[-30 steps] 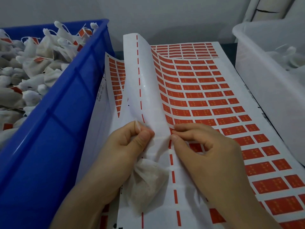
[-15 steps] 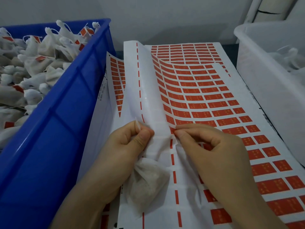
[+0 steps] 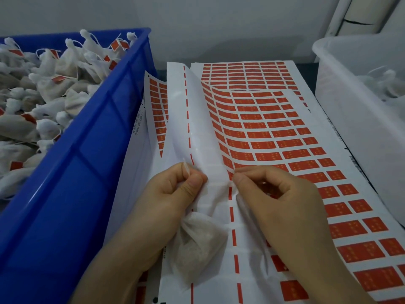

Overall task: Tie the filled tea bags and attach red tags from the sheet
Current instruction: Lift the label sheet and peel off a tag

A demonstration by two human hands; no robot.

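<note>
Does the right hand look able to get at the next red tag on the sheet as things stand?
Probably yes: the right hand pinches at the sheet right beside the red tag, with nothing between; the left hand holds the tea bag aside.

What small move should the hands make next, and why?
Probably the right hand should peel a red tag off the sheet: its fingertips pinch at the sheet's edge, while the left hand holds the tea bag, which shows no tag yet.
</note>
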